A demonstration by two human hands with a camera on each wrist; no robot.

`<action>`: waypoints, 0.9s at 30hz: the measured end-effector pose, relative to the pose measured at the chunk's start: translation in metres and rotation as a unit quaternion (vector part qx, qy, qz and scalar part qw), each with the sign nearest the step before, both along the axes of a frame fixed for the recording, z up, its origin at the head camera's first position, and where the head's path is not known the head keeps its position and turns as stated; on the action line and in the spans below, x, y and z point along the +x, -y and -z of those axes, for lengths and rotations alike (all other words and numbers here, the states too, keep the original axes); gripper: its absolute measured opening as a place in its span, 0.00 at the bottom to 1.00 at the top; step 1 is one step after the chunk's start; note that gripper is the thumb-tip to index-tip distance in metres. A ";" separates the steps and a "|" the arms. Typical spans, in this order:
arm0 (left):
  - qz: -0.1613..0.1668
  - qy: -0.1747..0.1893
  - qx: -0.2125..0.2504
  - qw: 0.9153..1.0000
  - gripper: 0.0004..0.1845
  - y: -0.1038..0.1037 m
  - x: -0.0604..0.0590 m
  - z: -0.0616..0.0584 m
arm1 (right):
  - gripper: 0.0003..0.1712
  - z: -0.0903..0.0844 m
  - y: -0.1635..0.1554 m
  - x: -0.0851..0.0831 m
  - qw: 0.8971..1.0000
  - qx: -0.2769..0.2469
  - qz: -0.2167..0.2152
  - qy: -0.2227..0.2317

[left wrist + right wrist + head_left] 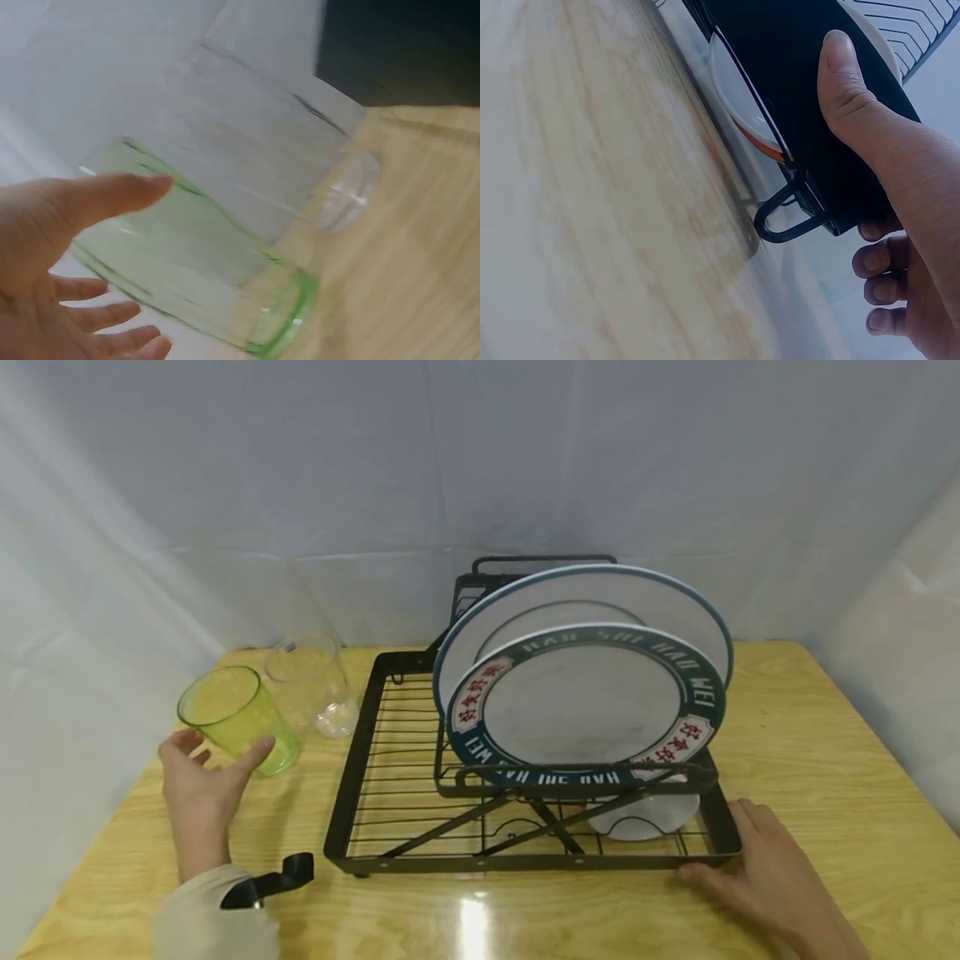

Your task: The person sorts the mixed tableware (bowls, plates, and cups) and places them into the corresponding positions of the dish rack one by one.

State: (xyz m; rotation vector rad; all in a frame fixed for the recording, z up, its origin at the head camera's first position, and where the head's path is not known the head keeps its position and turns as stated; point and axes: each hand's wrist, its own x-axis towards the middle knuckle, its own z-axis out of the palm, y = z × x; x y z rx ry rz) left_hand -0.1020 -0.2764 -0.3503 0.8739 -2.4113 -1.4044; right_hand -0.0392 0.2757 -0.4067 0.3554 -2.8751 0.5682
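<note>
A green drinking glass (242,720) stands at the left of the table, with a clear drinking glass (318,681) just behind it. My left hand (204,781) is at the near side of the green glass, thumb and fingers spread wide; whether they touch it I cannot tell. In the left wrist view the thumb (120,196) lies across the glass's near side. My right hand (772,868) grips the front right corner of a black dish rack (352,760), thumb on its front rail and fingers round its side.
Upright in the rack stand a large dark-rimmed plate (585,702) and a blue-edged white plate (660,589) behind it. A small white dish (645,818) lies on the lower level. Pale cloth (375,460) hangs behind the wooden table (810,735).
</note>
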 end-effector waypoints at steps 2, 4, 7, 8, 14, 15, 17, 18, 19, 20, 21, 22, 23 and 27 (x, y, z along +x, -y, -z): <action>0.004 -0.005 0.000 1.000 0.53 -0.001 -0.002 0.004 | 0.52 0.000 0.000 0.000 1.000 -0.001 -0.001 -0.002; -0.003 -0.014 0.009 1.000 0.54 -0.001 -0.005 0.008 | 0.52 0.001 0.000 -0.001 1.000 -0.002 0.001 0.001; -0.030 -0.033 0.018 0.999 0.53 -0.002 -0.008 0.012 | 0.51 0.001 -0.001 -0.001 1.000 -0.002 0.001 -0.001; -0.038 -0.039 0.022 0.998 0.53 -0.002 -0.009 0.013 | 0.51 0.001 -0.001 -0.001 1.000 -0.001 0.002 -0.002; -0.083 -0.095 0.054 0.991 0.52 -0.003 -0.014 0.020 | 0.49 0.002 -0.001 -0.001 1.000 -0.005 0.001 -0.005; -0.087 -0.108 0.057 0.989 0.52 -0.004 -0.015 0.021 | 0.48 0.002 -0.001 -0.001 1.000 -0.006 0.000 -0.004; -0.093 -0.132 0.058 0.985 0.52 -0.007 -0.017 0.024 | 0.48 0.001 -0.001 0.000 1.000 -0.006 0.005 0.003; -0.095 -0.144 0.051 0.984 0.51 -0.009 -0.018 0.025 | 0.48 0.001 -0.001 0.000 1.000 -0.007 0.007 0.007; -0.096 -0.154 0.045 0.982 0.51 -0.010 -0.019 0.027 | 0.48 0.000 -0.001 0.000 1.000 -0.009 0.008 0.012; -0.097 -0.162 0.040 0.981 0.51 -0.012 -0.020 0.029 | 0.48 -0.001 -0.001 0.000 1.000 -0.009 0.011 0.019; -0.097 -0.169 0.035 0.980 0.50 -0.013 -0.020 0.031 | 0.48 -0.001 -0.001 0.000 1.000 -0.009 0.014 0.023; -0.098 -0.173 0.036 0.979 0.50 -0.014 -0.021 0.033 | 0.48 -0.001 -0.001 0.000 1.000 -0.009 0.015 0.026; -0.100 -0.177 0.039 0.978 0.50 -0.015 -0.021 0.035 | 0.48 -0.001 -0.001 0.000 0.999 -0.008 0.015 0.029; -0.100 -0.169 0.062 0.979 0.50 -0.015 -0.022 0.040 | 0.48 0.000 -0.002 0.000 0.999 -0.008 0.014 0.029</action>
